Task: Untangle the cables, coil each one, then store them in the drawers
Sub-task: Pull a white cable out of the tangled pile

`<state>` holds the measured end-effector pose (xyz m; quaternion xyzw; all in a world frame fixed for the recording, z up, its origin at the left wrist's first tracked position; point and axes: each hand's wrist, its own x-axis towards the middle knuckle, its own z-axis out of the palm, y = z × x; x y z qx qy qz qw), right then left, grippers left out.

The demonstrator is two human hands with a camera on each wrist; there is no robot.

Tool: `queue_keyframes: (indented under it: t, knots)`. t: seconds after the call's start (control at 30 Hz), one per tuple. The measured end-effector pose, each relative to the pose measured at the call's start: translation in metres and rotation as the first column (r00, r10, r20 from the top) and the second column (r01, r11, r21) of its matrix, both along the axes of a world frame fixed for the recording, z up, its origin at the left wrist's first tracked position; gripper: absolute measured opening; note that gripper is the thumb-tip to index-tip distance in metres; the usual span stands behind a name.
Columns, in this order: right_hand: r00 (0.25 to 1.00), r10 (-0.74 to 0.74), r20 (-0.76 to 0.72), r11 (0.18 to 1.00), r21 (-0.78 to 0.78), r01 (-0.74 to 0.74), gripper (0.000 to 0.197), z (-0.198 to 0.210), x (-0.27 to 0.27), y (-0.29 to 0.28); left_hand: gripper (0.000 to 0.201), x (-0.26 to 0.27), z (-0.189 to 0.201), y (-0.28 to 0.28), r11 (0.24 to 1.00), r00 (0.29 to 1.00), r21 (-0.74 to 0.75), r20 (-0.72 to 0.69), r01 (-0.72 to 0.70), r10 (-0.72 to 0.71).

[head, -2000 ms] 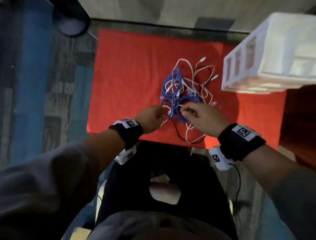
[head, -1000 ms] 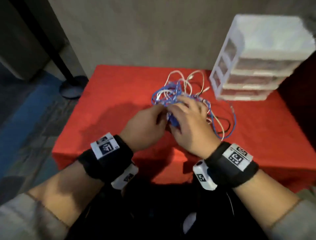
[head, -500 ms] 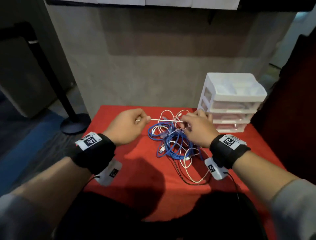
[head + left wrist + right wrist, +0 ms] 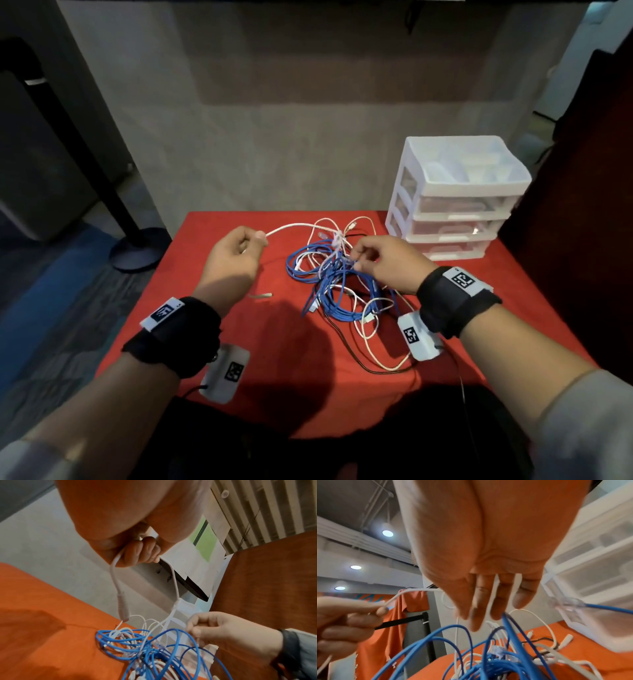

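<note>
Left hand [image 4: 233,263] is raised at the left of the tangle, thumb and forefinger pinching a thin white cable [image 4: 294,226], the other fingers curled in. In the left wrist view the smooth, round cord loops out of the fist and its short plug end [image 4: 122,608] dangles just above the pile. From the pinch the cable runs right, fairly taut, into the heap. Right hand [image 4: 387,263] sits on the right side of the heap, fingertips [image 4: 476,623] drawn together down among the blue loops and white strands; exactly which strand they nip I cannot tell. The tangle [image 4: 339,287] lies mid-table: glossy blue cable in loose round coils with a clear plastic connector [image 4: 566,601], slim white leads, one thin black lead trailing toward the near edge. Underneath, a matte red cloth [image 4: 281,377] covers the table. Far right stands a white plastic drawer unit [image 4: 455,202], three translucent drawers all pushed in.
</note>
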<state>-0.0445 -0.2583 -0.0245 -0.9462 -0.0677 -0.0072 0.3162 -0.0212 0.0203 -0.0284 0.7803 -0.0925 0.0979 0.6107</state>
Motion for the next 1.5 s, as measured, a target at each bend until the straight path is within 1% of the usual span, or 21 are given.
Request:
queue_keyframes:
  t: [0.1,0.17,0.33,0.43,0.5,0.57,0.63,0.67,0.7,0.77,0.83,0.9,0.97,1.07,1.1,1.17,1.2,1.27,1.33,1.4,1.5]
  knots:
    - [0.999,-0.032,0.023,0.987,0.156,0.028,0.011,-0.007,-0.002,-0.004,0.026,0.006,-0.011,0.009,0.998,0.998,0.045,-0.059,-0.033,0.036]
    - [0.999,-0.042,0.005,0.971,0.236,0.040,0.002,-0.007,-0.001,-0.001,0.025,0.008,-0.016,0.010,0.999,0.993,0.039,-0.114,-0.028,0.033]
    - [0.992,-0.123,0.040,0.954,0.280,0.107,0.021,-0.013,0.012,0.015,0.024,0.001,-0.016,0.002,1.000,0.988,-0.005,-0.155,0.021,-0.022]
    - [0.991,-0.124,0.045,0.950,0.294,0.106,0.044,-0.012,0.025,0.025,0.021,-0.003,-0.018,0.001,0.998,0.983,-0.042,-0.173,0.047,-0.054]
    - [0.993,-0.118,0.031,0.917,0.386,0.097,0.048,-0.010,0.034,0.031,0.022,-0.004,-0.021,0.003,0.997,0.980,-0.026,-0.185,0.073,-0.077]
    - [0.993,-0.121,0.000,0.870,0.482,0.106,0.035,-0.009,0.042,0.036,0.023,-0.005,-0.024,0.005,0.996,0.975,-0.007,-0.205,0.089,-0.088]
    - [0.989,-0.149,0.011,0.845,0.520,0.122,0.010,-0.007,0.045,0.041,0.021,-0.004,-0.025,0.005,0.999,0.976,-0.008,-0.214,0.045,-0.046]
    - [0.985,-0.171,0.038,0.839,0.530,0.125,0.005,-0.004,0.045,0.043,0.018,-0.003,-0.024,0.005,1.000,0.985,0.013,-0.171,-0.017,0.019]
    - [0.979,-0.189,0.075,0.840,0.528,0.122,0.007,0.000,0.045,0.046,0.015,-0.001,-0.023,0.005,0.992,0.991,0.068,-0.067,-0.108,0.113]
    - [0.968,-0.189,0.168,0.859,0.506,0.080,0.007,0.013,0.041,0.052,0.007,-0.001,-0.010,0.001,0.935,0.934,0.165,0.232,-0.313,0.272]
    - [0.952,-0.161,0.262,0.879,0.476,0.018,0.007,0.027,0.034,0.061,0.006,-0.004,0.013,-0.010,0.929,0.875,0.155,0.417,-0.335,0.246]
    - [0.927,-0.129,0.353,0.917,0.399,-0.025,0.011,0.039,0.025,0.068,0.015,-0.003,0.030,-0.026,0.929,0.848,0.186,0.493,-0.319,0.192]
    - [0.906,-0.097,0.412,0.949,0.312,-0.040,0.012,0.045,0.017,0.072,0.016,0.003,0.037,-0.039,0.940,0.884,0.199,0.437,-0.279,0.170]
    - [0.898,-0.082,0.433,0.966,0.255,-0.035,0.012,0.041,0.010,0.068,0.021,0.014,0.035,-0.049,0.984,0.980,0.142,0.184,-0.107,0.080]
    - [0.900,-0.080,0.428,0.970,0.242,-0.029,0.011,0.037,0.009,0.065,0.022,0.014,0.032,-0.051,0.982,0.985,0.172,0.167,-0.073,0.044]
    - [0.907,-0.094,0.411,0.972,0.237,-0.007,0.011,0.027,0.005,0.061,0.024,0.013,0.027,-0.051,0.959,0.974,0.278,0.227,-0.061,-0.003]
    - [0.907,-0.114,0.407,0.966,0.260,0.004,0.012,0.024,0.003,0.060,0.024,0.014,0.023,-0.050,0.942,0.964,0.326,0.265,-0.083,-0.007]
    - [0.910,-0.159,0.382,0.906,0.423,-0.020,0.013,0.020,-0.002,0.060,0.025,0.019,0.012,-0.047,0.924,0.964,0.367,0.266,-0.110,0.010]
    - [0.947,-0.136,0.290,0.769,0.634,-0.084,0.011,0.023,-0.008,0.062,0.026,0.021,0.003,-0.046,0.927,0.980,0.362,0.198,-0.102,0.030]
    - [0.986,-0.043,0.161,0.683,0.725,-0.089,0.005,0.025,-0.012,0.063,0.026,0.021,-0.001,-0.045,0.937,0.990,0.339,0.134,-0.082,0.038]
    - [0.997,0.054,0.059,0.773,0.629,-0.080,0.017,0.026,-0.012,0.058,0.026,0.019,-0.004,-0.042,0.955,0.991,0.281,0.117,-0.093,0.061]
